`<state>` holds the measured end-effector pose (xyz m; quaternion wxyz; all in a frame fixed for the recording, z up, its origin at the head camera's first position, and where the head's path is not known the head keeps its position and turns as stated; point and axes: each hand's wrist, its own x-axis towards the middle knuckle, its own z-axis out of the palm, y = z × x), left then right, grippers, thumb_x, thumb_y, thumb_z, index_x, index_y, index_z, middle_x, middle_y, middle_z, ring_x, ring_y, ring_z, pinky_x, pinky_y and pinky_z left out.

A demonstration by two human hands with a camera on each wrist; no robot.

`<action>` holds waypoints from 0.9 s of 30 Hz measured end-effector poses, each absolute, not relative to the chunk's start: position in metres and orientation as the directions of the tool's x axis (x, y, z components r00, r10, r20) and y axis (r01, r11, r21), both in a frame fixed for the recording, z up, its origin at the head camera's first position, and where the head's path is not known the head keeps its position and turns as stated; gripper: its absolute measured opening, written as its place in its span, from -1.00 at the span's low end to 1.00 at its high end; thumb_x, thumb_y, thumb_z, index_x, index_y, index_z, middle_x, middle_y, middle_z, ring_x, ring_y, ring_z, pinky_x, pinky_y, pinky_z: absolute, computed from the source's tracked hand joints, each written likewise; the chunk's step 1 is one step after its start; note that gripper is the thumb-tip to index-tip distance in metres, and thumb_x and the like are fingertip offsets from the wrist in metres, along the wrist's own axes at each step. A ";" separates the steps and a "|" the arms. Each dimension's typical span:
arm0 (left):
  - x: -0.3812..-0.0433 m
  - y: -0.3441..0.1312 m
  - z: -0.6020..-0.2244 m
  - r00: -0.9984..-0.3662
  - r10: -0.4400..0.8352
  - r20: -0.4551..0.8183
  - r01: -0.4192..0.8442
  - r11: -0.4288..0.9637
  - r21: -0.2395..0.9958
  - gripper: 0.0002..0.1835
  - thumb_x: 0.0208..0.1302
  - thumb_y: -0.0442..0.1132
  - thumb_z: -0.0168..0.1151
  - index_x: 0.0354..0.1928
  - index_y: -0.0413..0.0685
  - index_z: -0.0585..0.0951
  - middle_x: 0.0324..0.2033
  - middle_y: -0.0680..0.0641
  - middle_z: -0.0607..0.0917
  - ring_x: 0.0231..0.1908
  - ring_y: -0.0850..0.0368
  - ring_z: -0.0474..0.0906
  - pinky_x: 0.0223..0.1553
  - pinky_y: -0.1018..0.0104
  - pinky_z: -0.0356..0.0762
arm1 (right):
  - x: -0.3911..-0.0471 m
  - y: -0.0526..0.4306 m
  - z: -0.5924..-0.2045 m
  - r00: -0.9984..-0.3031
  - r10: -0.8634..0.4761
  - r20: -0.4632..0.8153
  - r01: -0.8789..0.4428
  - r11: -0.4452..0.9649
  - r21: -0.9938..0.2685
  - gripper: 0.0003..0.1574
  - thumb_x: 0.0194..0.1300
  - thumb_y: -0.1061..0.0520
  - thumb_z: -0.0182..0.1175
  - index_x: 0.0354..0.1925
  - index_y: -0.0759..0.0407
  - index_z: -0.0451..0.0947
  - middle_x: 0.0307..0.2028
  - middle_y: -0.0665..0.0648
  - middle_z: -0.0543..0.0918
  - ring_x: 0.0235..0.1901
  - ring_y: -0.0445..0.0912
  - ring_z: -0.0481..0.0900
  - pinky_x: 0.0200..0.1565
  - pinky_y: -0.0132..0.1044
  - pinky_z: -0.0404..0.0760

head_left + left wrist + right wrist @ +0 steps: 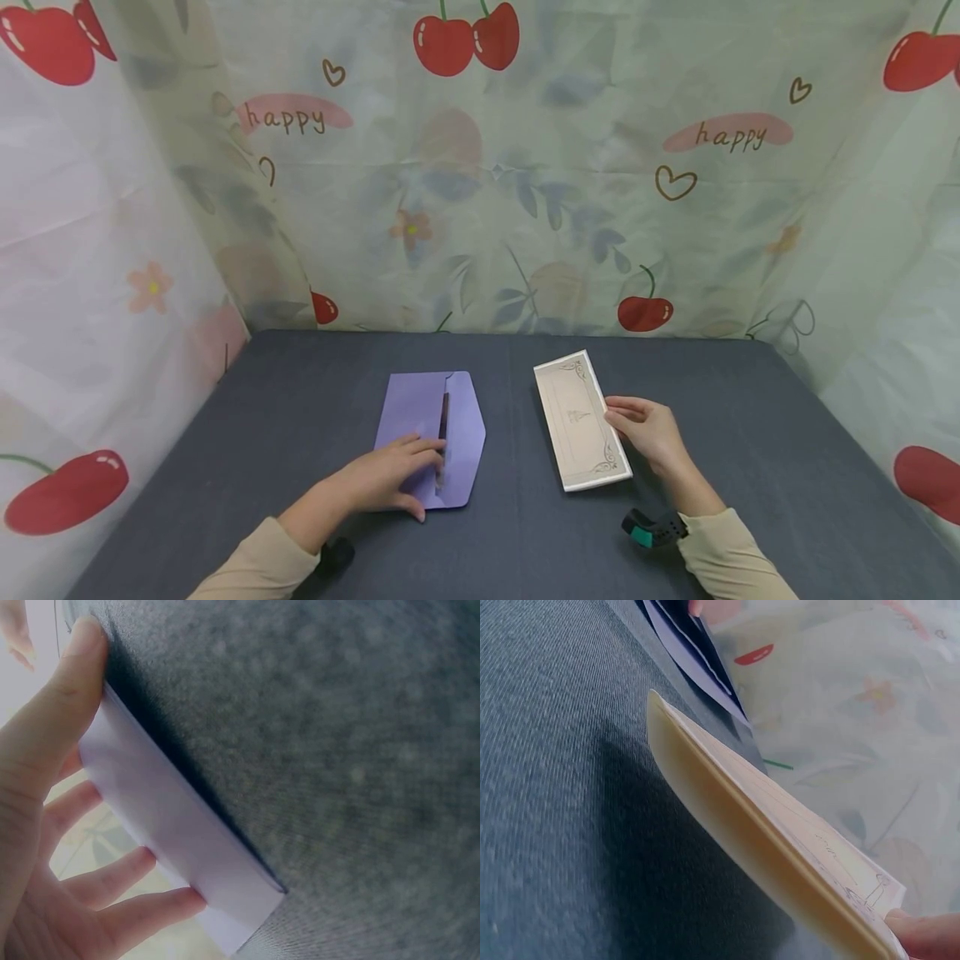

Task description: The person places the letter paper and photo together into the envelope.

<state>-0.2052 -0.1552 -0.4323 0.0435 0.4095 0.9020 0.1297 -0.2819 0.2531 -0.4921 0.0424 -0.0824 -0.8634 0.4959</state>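
Your left hand (388, 473) rests spread on a purple envelope (412, 402); your right hand (651, 432) pinches a card (576, 429) by one edge, so loosening could drop it.

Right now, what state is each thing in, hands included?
Purple envelope, lying on the dark table
Envelope flap, open, spread outward
Cream card, held up at a tilt
Left hand, resting on the envelope
Right hand, pinching the card's long edge
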 end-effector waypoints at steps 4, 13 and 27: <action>-0.205 -0.155 -0.432 -0.654 0.755 0.039 0.737 0.625 0.256 -0.41 -0.13 0.07 0.42 -0.05 0.00 0.47 0.25 -0.13 0.43 0.23 -0.28 0.33 0.24 -0.11 0.30 | -0.269 0.239 -0.471 -0.987 0.161 -0.013 0.089 0.475 -0.876 -0.54 0.22 0.06 0.24 0.07 0.19 0.52 -0.06 0.27 0.66 -0.23 -0.18 0.65 -0.28 -0.39 0.66; -0.205 -0.155 -0.431 -0.658 0.753 0.024 0.730 0.629 0.267 -0.41 -0.12 0.06 0.42 -0.04 -0.01 0.47 0.25 -0.14 0.43 0.25 -0.28 0.32 0.25 -0.11 0.28 | -0.245 0.210 -0.434 -0.989 0.144 -0.019 0.081 0.436 -0.896 -0.57 0.22 0.20 0.20 0.05 0.33 0.51 -0.09 0.34 0.66 -0.31 -0.27 0.62 -0.30 -0.40 0.66; -0.206 -0.155 -0.433 -0.653 0.756 0.033 0.736 0.624 0.261 -0.41 -0.13 0.07 0.42 -0.06 0.00 0.47 0.25 -0.14 0.43 0.23 -0.27 0.34 0.23 -0.10 0.31 | -0.246 0.188 -0.435 -0.994 0.105 -0.027 0.066 0.392 -0.917 -0.61 0.20 0.27 0.21 0.01 0.37 0.53 -0.11 0.38 0.66 -0.28 -0.16 0.65 -0.27 -0.31 0.68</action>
